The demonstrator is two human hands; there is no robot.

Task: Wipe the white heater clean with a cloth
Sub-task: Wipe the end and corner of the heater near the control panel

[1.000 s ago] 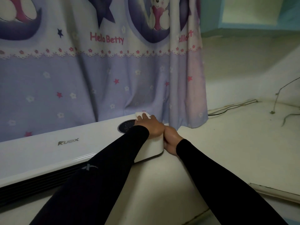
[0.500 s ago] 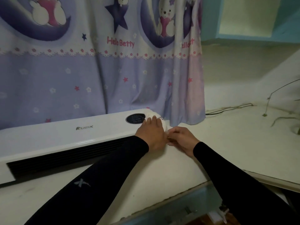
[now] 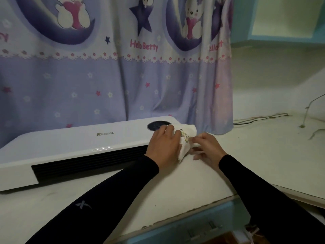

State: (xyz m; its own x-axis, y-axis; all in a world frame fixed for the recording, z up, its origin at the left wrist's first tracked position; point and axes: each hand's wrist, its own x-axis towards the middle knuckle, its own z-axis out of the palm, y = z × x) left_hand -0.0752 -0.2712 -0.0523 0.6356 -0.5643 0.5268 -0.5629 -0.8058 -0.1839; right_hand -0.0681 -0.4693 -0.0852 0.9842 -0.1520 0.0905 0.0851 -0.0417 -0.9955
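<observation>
Behind the white heater: a lilac cartoon curtain, hanging down to its back edge. Under the heater: a pale tabletop. Along the heater's front face, a long black grille.

At the heater's right end, left hand palm down, fingers laid almost flat, pressing on the left part of the cloth. Just right of the heater's end, right hand, fingertips at the cloth's other edge; blurred, so cannot tell whether pinching or merely touching.

White cloth with a small printed motif, draped over the heater's right corner between both hands. On the heater's top, at the left fingertips, a round dark panel.

Step in hand, probably: wiping the right end, or spreading the cloth for it. Next move likely calls for a firm hold and long strokes leftward along the heater's top, then across the grille.
</observation>
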